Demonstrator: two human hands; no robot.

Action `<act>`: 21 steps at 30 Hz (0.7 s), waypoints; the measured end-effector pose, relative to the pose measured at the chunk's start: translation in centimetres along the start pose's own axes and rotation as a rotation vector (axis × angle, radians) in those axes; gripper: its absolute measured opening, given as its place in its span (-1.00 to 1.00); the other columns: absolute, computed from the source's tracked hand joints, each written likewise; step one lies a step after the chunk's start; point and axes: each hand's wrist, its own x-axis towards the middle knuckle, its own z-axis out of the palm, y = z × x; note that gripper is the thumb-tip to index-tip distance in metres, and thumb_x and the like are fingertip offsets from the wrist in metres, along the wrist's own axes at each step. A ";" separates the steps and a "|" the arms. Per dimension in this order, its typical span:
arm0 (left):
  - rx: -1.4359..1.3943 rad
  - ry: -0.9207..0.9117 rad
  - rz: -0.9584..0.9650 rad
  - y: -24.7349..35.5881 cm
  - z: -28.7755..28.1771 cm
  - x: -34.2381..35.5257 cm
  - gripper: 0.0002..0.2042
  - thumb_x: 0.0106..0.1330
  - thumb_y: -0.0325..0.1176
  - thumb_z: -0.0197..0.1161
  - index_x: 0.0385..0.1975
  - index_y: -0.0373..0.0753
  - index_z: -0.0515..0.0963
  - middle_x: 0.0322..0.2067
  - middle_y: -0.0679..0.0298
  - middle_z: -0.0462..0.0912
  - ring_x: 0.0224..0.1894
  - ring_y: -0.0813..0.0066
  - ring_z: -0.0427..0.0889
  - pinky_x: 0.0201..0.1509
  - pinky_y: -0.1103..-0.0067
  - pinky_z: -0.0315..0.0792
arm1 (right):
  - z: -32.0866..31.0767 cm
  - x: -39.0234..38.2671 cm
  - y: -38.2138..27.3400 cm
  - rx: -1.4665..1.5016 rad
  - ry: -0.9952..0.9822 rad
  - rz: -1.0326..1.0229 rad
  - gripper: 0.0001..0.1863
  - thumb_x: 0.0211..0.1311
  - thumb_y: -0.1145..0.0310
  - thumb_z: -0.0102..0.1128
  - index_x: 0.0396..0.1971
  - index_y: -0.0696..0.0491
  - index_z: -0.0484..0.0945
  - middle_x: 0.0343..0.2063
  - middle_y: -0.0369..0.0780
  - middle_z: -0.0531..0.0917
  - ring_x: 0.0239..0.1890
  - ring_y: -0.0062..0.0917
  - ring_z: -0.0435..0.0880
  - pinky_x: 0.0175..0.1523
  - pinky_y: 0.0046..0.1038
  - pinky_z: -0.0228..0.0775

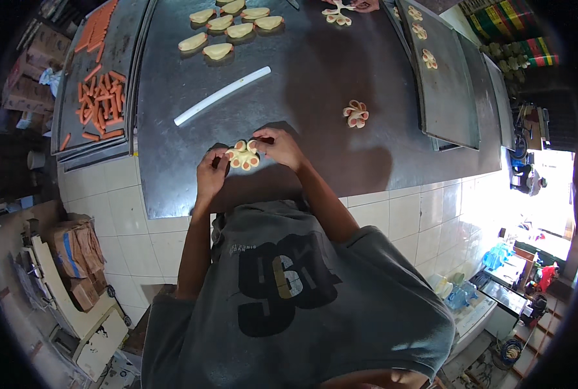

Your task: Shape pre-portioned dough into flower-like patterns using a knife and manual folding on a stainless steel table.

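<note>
On the dark table in front of me lies a flower-shaped piece of dough with sausage slices (244, 155), cut faces turned up. My left hand (212, 170) pinches its left edge between thumb and fingers. At its upper right edge, my right hand (280, 148) has thumb and fingertips closed on a petal. A finished-looking sausage flower (356, 113) sits apart to the right. Beyond my hands a white rod (223, 96) lies slantwise. Several pale dough pieces, folded in half-moons (240, 30), are spread at the far left of the table.
At left, a tray (69, 120) holds many sausages (101, 100). On the right, a metal tray (454, 97) carries several sausage flowers (429, 59). Another person's hand (367, 5) works on a dough flower (338, 13) at the far edge. Tiled floor (393, 217) borders the table (289, 97).
</note>
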 end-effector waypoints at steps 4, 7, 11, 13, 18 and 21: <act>0.067 0.015 0.044 0.1 -0.1 0.1 -0.85 0.42 -0.39 0.25 -0.16 -0.33 0.62 -0.30 0.33 0.66 -0.21 0.62 0.56 -0.03 0.62 0.44 | 0.0 0.1 0.2 0.023 -0.009 0.012 -0.56 0.25 0.21 0.39 0.01 0.18 0.63 -0.23 -0.14 0.76 -0.29 -0.55 0.70 -0.25 -0.45 0.56; 0.021 0.016 0.025 0.2 0.0 0.0 -0.85 0.42 -0.40 0.25 -0.15 -0.34 0.63 -0.29 0.33 0.66 -0.20 0.62 0.56 -0.03 0.63 0.44 | 0.0 0.2 0.5 0.020 -0.005 0.012 -0.57 0.25 0.22 0.39 0.03 0.17 0.62 -0.23 -0.14 0.76 -0.30 -0.55 0.71 -0.24 -0.45 0.56; -0.006 0.003 0.009 -0.4 0.0 0.1 -0.86 0.42 -0.42 0.24 -0.15 -0.34 0.63 -0.29 0.34 0.66 -0.21 0.61 0.55 -0.05 0.63 0.43 | -0.1 0.2 0.5 0.030 -0.033 0.021 -0.56 0.26 0.20 0.39 0.05 0.14 0.61 -0.27 -0.26 0.73 -0.29 -0.64 0.65 -0.26 -0.52 0.54; -0.001 0.008 0.026 -0.5 0.1 0.1 -0.86 0.42 -0.43 0.23 -0.15 -0.34 0.63 -0.29 0.35 0.65 -0.22 0.61 0.55 -0.05 0.63 0.43 | -0.1 0.2 0.3 0.018 -0.033 0.027 -0.56 0.26 0.20 0.39 0.04 0.14 0.61 -0.27 -0.26 0.73 -0.29 -0.64 0.65 -0.26 -0.52 0.54; 0.039 0.036 0.046 -1.6 0.2 0.4 -0.87 0.38 -0.39 0.26 -0.18 -0.29 0.63 -0.31 0.23 0.68 -0.28 0.53 0.62 -0.13 0.58 0.49 | -0.1 0.3 0.6 0.049 -0.043 0.021 -0.57 0.26 0.20 0.39 0.04 0.13 0.61 -0.27 -0.26 0.73 -0.30 -0.65 0.65 -0.26 -0.51 0.54; 0.024 0.040 0.065 -2.4 0.2 0.5 -0.87 0.37 -0.39 0.26 -0.19 -0.29 0.64 -0.30 0.21 0.68 -0.29 0.50 0.63 -0.13 0.57 0.50 | -0.1 0.2 0.2 0.025 -0.036 0.016 -0.57 0.26 0.20 0.39 0.04 0.12 0.62 -0.27 -0.26 0.73 -0.30 -0.65 0.66 -0.26 -0.51 0.54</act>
